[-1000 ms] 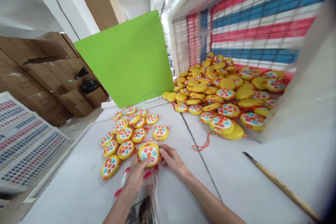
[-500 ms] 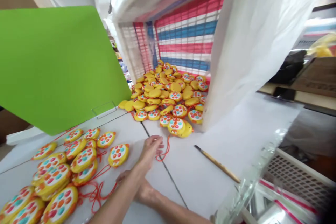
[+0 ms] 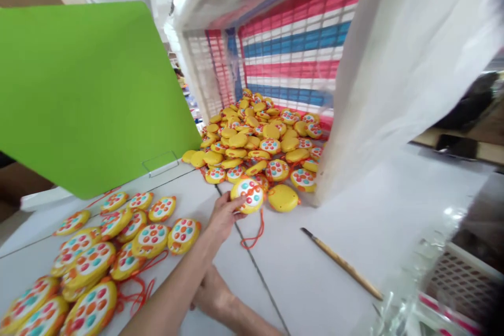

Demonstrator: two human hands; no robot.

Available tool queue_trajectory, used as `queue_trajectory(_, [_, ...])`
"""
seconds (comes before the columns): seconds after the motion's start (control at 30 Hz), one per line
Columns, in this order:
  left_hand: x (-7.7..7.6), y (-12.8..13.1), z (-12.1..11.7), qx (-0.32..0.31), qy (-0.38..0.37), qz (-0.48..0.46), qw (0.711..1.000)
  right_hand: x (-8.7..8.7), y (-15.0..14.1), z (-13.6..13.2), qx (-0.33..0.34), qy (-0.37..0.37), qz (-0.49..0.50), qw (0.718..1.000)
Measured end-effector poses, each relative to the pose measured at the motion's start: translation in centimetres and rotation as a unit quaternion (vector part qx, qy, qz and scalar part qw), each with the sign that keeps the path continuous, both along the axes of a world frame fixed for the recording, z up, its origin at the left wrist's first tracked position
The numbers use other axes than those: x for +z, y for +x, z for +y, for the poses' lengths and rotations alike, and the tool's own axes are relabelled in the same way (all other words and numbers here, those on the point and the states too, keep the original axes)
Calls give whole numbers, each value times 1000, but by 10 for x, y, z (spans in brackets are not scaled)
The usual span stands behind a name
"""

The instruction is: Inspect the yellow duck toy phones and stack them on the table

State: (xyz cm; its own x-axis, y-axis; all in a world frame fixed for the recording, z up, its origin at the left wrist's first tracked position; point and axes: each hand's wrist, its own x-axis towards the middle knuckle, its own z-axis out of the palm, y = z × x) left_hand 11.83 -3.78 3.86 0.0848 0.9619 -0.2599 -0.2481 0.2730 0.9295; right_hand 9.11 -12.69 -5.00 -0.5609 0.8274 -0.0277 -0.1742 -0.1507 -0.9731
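In the head view, the left forearm (image 3: 177,278) partly hides the right hand (image 3: 213,293); its grip cannot be told. The left hand (image 3: 223,214) pinches a yellow button-studded toy (image 3: 249,195) before the far heap (image 3: 238,140) in the striped-lined bin (image 3: 356,115). The lattice crate (image 3: 466,274), near right, is blurred, its contents unclear. Near-left toys (image 3: 31,302) are cut off.

Yellow toy (image 3: 252,191) with orange, pink and turquoise dots on white

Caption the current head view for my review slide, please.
Left hand holds a yellow toy with coloured dots before a heap of similar toys; the right hand is partly hidden.
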Motion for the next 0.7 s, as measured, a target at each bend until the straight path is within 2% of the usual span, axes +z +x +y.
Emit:
queue_trajectory(0.1, [15, -72, -33, 89, 32, 6, 995, 9, 7, 0, -34, -64, 38, 997])
queue_trajectory(0.17, [20, -115, -62, 157, 41, 13, 987, 15, 15, 4, -101, -117, 85, 984])
queue_trajectory(0.23, [20, -145, -92, 204, 30, 19, 978, 22, 24, 8, -164, -143, 107, 970])
queue_trajectory(0.27, [19, -154, -107, 212, 15, 25, 977, 26, 27, 10, -166, -141, 106, 970])
queue_trajectory(0.37, [14, -164, -139, 167, -26, 68, 983, 35, 32, 7, -66, -75, 76, 992])
queue_trajectory(0.47, [7, -160, -153, 89, -19, 101, 991, 39, 30, -3, 46, -3, 61, 997])
queue_trajectory(0.57, [0, -156, -153, 73, -9, 98, 993, 40, 28, -10, 70, 5, 53, 996])
queue_trajectory(0.7, [-5, -155, -148, 130, 10, 84, 988, 44, 30, -12, 73, 17, 79, 994])
